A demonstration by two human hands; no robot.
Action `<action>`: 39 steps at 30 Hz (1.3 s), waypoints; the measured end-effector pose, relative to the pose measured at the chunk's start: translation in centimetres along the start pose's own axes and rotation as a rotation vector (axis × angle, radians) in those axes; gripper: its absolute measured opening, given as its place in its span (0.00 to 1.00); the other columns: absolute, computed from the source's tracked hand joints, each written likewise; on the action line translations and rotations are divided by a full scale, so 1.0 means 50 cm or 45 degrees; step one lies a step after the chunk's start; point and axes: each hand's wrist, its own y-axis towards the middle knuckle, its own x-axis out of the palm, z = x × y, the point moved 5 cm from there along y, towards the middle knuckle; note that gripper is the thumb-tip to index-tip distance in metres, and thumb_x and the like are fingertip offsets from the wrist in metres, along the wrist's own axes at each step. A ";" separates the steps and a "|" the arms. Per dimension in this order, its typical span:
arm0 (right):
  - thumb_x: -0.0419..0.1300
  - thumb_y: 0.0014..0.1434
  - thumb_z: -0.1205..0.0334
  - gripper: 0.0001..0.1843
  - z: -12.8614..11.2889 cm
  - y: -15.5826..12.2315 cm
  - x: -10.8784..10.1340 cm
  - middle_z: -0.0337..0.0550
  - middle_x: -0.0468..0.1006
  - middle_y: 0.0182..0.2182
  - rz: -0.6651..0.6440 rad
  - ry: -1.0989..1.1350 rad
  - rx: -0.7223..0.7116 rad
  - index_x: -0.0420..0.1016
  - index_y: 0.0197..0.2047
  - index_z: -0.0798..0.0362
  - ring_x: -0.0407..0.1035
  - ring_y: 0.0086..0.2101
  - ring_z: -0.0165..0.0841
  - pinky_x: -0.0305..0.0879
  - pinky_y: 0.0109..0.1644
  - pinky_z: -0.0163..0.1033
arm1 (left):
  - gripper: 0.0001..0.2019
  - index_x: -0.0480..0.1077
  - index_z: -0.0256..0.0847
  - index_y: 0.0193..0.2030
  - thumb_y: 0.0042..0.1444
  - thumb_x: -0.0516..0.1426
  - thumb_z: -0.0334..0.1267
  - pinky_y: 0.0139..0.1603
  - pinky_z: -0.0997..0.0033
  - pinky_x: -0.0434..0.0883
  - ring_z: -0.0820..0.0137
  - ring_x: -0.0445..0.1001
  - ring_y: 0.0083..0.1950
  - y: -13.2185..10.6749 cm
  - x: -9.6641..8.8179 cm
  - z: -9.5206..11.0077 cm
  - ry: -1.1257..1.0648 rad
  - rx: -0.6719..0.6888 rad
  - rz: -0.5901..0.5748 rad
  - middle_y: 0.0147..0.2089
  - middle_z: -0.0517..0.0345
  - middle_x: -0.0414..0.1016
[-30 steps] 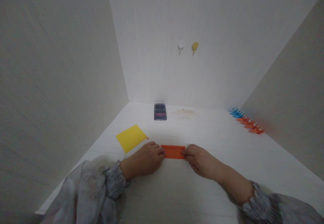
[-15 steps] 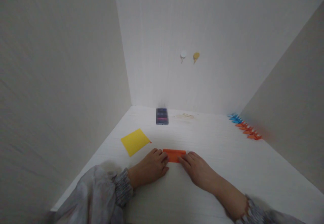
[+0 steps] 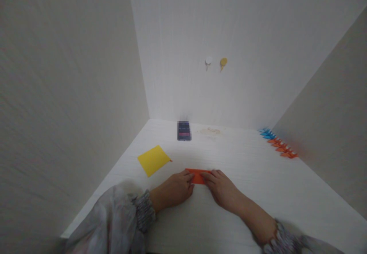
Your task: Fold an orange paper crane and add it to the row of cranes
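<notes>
A folded strip of orange paper (image 3: 197, 178) lies flat on the white table, its long side running left to right. My left hand (image 3: 180, 186) grips its left end, fingertips on top and the thumb at the near edge. At the other end, my right hand (image 3: 221, 187) has its fingers on the paper, with the index finger reaching in towards the middle. Both hands cover the paper's ends.
A yellow paper sheet (image 3: 154, 160) lies to the left, with a small orange bit at its corner. A dark blurred object (image 3: 184, 131) stands by the back wall. Along the right wall runs a row of blue and orange folded paper pieces (image 3: 282, 148). Two hooks (image 3: 223, 62) hang on the wall.
My left hand has slid slightly right along the orange paper, its fingers now further over the strip. My right fingers have shifted slightly inward on it.
</notes>
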 end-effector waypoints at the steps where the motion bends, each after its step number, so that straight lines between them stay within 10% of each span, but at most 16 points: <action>1: 0.49 0.55 0.73 0.16 0.000 0.001 0.001 0.47 0.66 0.50 -0.015 0.003 0.003 0.68 0.46 0.57 0.59 0.42 0.38 0.55 0.47 0.44 | 0.15 0.69 0.32 0.37 0.59 0.42 0.33 0.47 0.66 0.65 0.67 0.66 0.46 0.001 -0.001 0.000 -0.002 -0.007 -0.008 0.41 0.48 0.71; 18: 0.50 0.52 0.74 0.17 -0.019 0.034 0.000 0.48 0.65 0.53 -0.121 -0.057 0.051 0.68 0.45 0.57 0.60 0.42 0.39 0.57 0.45 0.45 | 0.13 0.64 0.34 0.42 0.59 0.41 0.33 0.38 0.65 0.70 0.64 0.64 0.48 -0.001 -0.013 -0.005 0.085 -0.078 -0.100 0.52 0.46 0.64; 39: 0.52 0.47 0.74 0.22 -0.018 0.034 -0.013 0.48 0.66 0.52 -0.087 -0.020 0.165 0.66 0.48 0.58 0.58 0.44 0.39 0.53 0.49 0.45 | 0.11 0.64 0.35 0.38 0.59 0.42 0.33 0.39 0.64 0.69 0.65 0.67 0.41 0.013 -0.012 -0.004 0.109 -0.065 -0.091 0.42 0.50 0.70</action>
